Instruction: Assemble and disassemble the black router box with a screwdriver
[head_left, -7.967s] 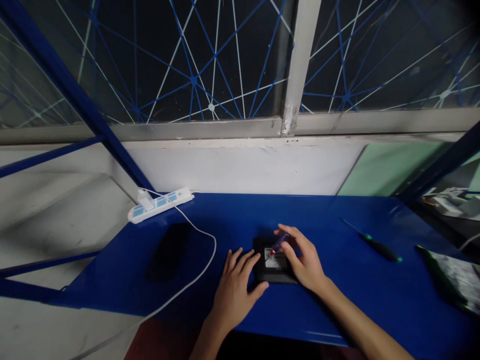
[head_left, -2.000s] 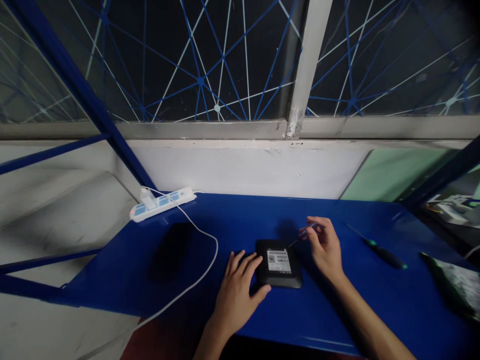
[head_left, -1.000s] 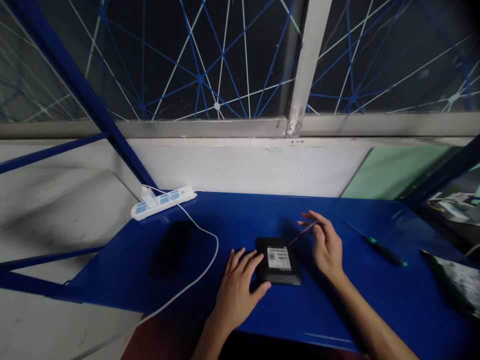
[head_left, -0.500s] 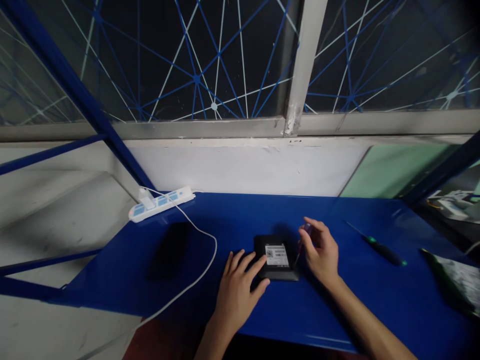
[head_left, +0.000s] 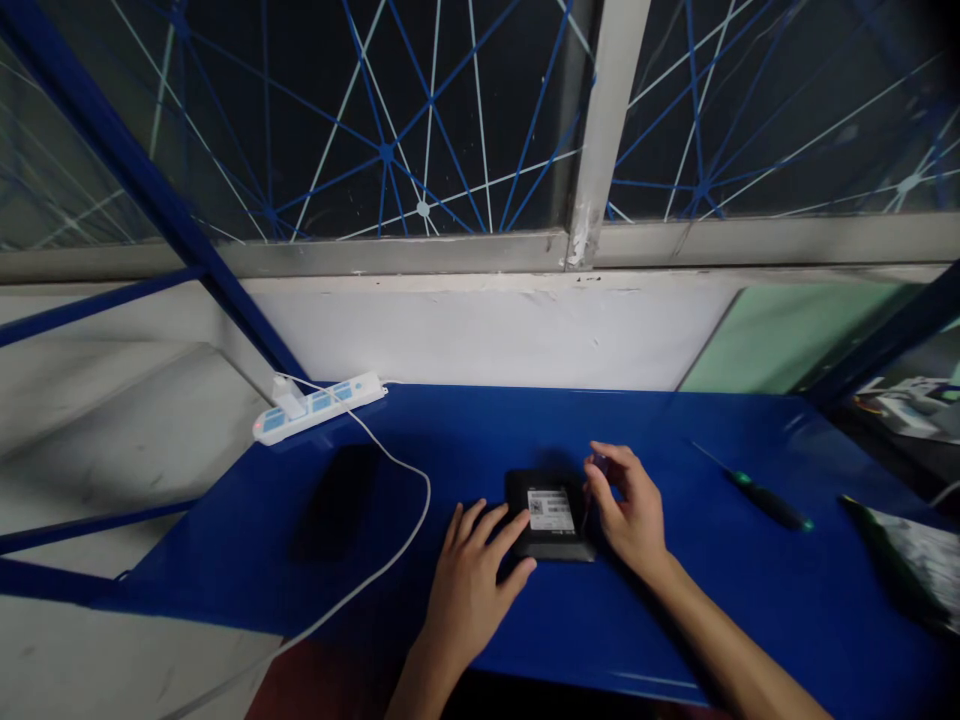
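Observation:
A flat black box-shaped device [head_left: 559,549] with a white printed label [head_left: 551,510] lies on the blue table in front of me. My left hand [head_left: 476,560] rests with spread fingers on the table and the device's left edge, its index fingertip by the label. In my right hand [head_left: 626,505] is a small screwdriver with a purplish translucent handle [head_left: 600,463], pinched between thumb and fingers. Its thin shaft points down to the right side of the device; the tip is too small to make out.
A green-and-black screwdriver [head_left: 765,497] lies to the right, near a silvery bag [head_left: 907,555]. At the back left, a white power strip [head_left: 319,407] holds a plug; its white cable [head_left: 420,520] crosses the table. A dark flat object [head_left: 337,500] lies on the left.
My right hand has moved a little left with the screwdriver, bringing it closer over the device's right edge. My left hand stays in place on the device.

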